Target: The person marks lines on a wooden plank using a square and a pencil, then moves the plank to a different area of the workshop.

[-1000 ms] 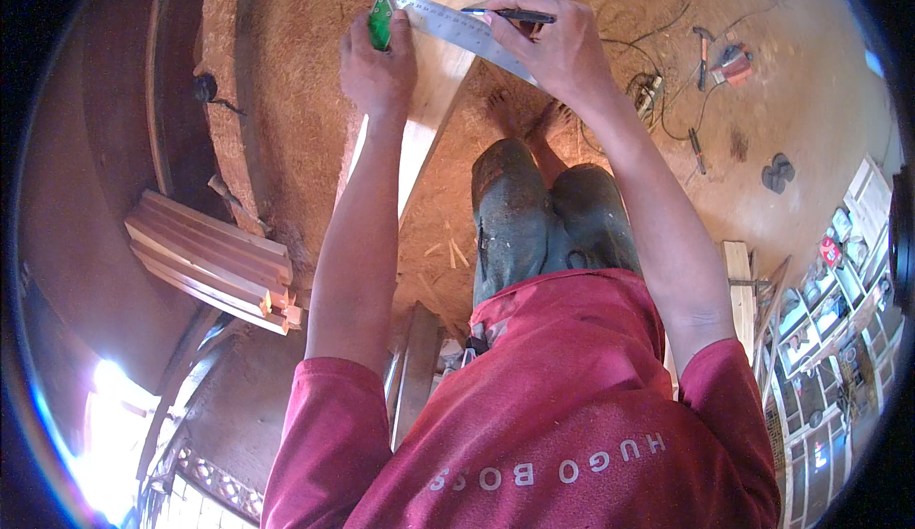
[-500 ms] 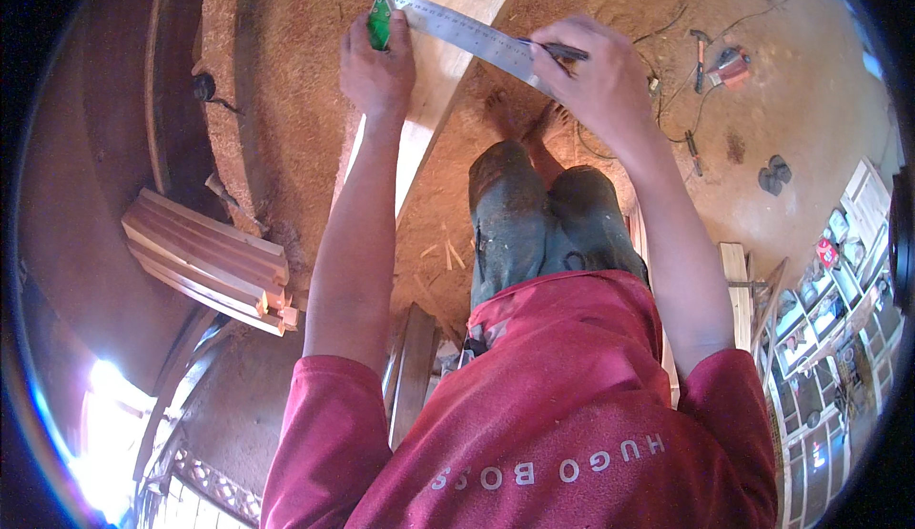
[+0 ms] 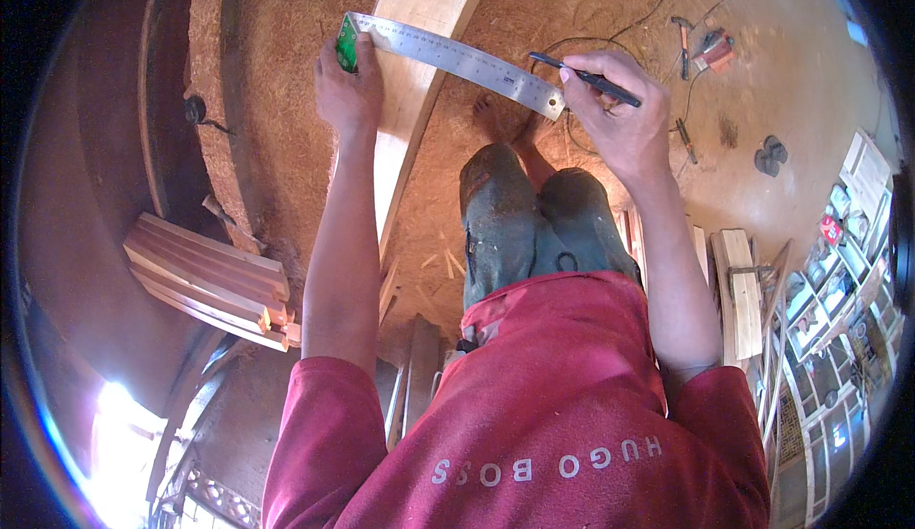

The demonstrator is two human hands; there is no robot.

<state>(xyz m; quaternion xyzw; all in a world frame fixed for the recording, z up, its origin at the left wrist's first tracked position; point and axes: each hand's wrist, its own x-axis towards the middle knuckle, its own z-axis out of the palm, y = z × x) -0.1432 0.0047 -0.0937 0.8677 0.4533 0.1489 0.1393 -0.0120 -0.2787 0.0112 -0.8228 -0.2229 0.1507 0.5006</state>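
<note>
Pale capital lettering (image 3: 548,469) stood in one line across the red shirt (image 3: 543,386), upside down in view. Scale marks and figures, too small to read, ran along the metal square (image 3: 448,54), with dark print near its free end.

The left forearm (image 3: 345,233) reaches forward, nearly straight, to the left hand (image 3: 347,91), curled in a grip with its thumb (image 3: 364,50) pointing ahead. The right forearm (image 3: 675,262) leans inward to the right hand (image 3: 624,119), its thumb (image 3: 579,92) and fingers (image 3: 615,67) pinched together, turned leftward.
</note>
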